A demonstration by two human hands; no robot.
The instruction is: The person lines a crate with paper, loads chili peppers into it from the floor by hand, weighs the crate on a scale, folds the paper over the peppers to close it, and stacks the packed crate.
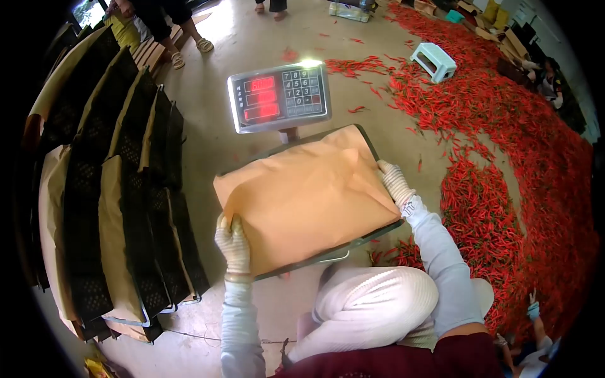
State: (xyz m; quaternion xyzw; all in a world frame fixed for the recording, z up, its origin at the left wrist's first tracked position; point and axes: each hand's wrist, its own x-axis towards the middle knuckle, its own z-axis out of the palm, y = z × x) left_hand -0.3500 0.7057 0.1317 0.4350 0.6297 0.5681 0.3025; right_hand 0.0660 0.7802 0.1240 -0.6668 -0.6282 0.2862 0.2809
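Observation:
Brown paper (302,195) covers the top of a dark crate (372,234), which sits below the lit display panel (279,96) of a scale. My left hand (233,247), in a white knitted glove, pinches the paper's left edge near the crate's lower left corner. On the right side, my right hand (396,183), gloved the same way, has its fingers closed over the edge of the paper and crate. What lies under the paper is hidden.
Stacked dark crates (129,214) with brown paper stand at the left. Red chillies (479,220) spread over the floor at the right, with a pale stool (433,62) among them. People's legs (173,31) show at the top; another person's gloved hand (533,309) is at lower right.

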